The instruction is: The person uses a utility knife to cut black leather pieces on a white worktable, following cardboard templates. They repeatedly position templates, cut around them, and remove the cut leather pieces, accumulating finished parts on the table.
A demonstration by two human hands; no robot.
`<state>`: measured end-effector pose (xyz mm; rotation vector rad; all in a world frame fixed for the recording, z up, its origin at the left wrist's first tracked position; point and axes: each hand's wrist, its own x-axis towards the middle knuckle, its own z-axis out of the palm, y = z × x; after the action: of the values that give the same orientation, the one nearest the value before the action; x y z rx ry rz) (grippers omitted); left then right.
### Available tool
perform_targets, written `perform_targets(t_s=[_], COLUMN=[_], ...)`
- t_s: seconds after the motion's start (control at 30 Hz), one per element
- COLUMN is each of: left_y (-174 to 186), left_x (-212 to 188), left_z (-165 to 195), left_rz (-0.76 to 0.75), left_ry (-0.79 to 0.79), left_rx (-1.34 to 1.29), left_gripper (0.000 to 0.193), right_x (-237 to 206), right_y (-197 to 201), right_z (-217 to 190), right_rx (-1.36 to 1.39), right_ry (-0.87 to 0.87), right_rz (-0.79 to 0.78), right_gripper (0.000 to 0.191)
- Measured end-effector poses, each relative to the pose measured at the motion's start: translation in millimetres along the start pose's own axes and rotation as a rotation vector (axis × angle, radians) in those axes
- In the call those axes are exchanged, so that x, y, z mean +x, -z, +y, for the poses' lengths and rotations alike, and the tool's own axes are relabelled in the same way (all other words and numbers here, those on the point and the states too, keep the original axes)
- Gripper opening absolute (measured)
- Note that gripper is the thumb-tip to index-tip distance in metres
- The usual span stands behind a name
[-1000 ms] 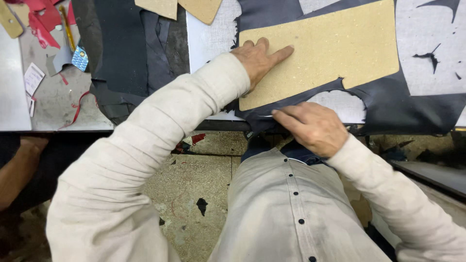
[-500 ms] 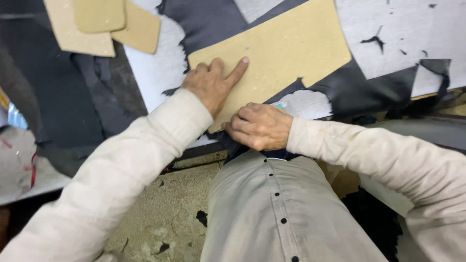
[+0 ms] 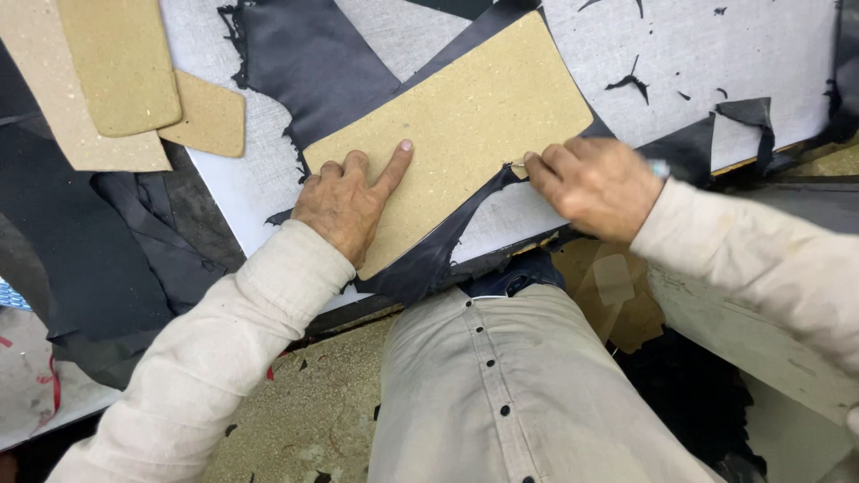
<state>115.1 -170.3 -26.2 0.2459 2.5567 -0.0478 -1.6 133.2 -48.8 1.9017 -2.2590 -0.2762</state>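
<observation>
A white cutting board [image 3: 761,54] fills the top, draped with dark leather [image 3: 313,63]. On it lies a tan cardboard pattern [image 3: 474,116]. The left hand [image 3: 344,201], at seven o'clock of the pattern, presses it flat, fingers spread. The right hand [image 3: 595,183], at four o'clock, pinches its edge, fingers closed. Smaller tan patterns [image 3: 116,72] sit at ten o'clock.

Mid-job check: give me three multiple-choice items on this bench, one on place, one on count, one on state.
1. Where does the left hand rest?
A. on the tan cardboard template
B. on the floor
C. on a red cloth

2. How many spare tan templates lie stacked at upper left?
A. one
B. three
C. six

3. The dark leather under the template is:
A. rolled up
B. folded in a box
C. flat, ragged-edged

A: palm and forefinger press on it.
B: three overlapping pieces.
C: it lies spread on the white board; the right hand works at the template's edge.
</observation>
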Motion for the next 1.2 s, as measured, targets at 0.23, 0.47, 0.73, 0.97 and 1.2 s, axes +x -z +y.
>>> perform_targets(t_s=[0.23,0.47,0.73,0.97,1.2], left_y=[1,2,-6,-4,-1], left_x=[0,-1,-2,-3,-3], left_z=[1,2,5,6,7], left_rz=[0.056,0.044,0.028,-0.078,-0.089], left_ry=[-0.005,0.003,0.062,0.08,0.118], left_rx=[-0.018,0.001,0.051,0.103,0.074], left_gripper=[0.11,0.111,0.095,0.101,0.109], right_x=[-11,-32,-14,-28,-112], right_y=[12,23,-24,-54,-2], right_z=[-92,-11,39,76,194], right_rx=[0.38,0.474,0.395,0.29,0.153], right_ry=[-0.596,-0.285,0.258,0.349,-0.041], right_rz=[0.171,0.168,0.278,0.36,0.008], right_gripper=[0.035,0.037,0.033,0.023,0.048])
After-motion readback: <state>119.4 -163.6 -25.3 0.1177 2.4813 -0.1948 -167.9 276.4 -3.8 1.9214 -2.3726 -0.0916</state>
